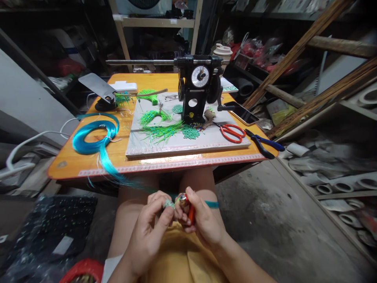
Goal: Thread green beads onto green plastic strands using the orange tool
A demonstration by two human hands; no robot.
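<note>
Over my lap, below the table's front edge, my left hand [149,230] pinches a small green beaded piece [169,203] between thumb and fingers. My right hand [204,220] is closed around a red lighter [188,208], whose metal top sits right beside the green piece. A strand of turquoise thread [212,204] runs past my hands from the turquoise thread coil [94,137] lying on the orange table [88,161].
A grey board [188,141] on the table carries green beaded strands [160,129], loose green beads [191,132] and a black winding machine [197,88]. Red-handled scissors [232,131], blue-handled pliers [265,143] and a phone [241,112] lie to the right. Shelves and clutter surround the table.
</note>
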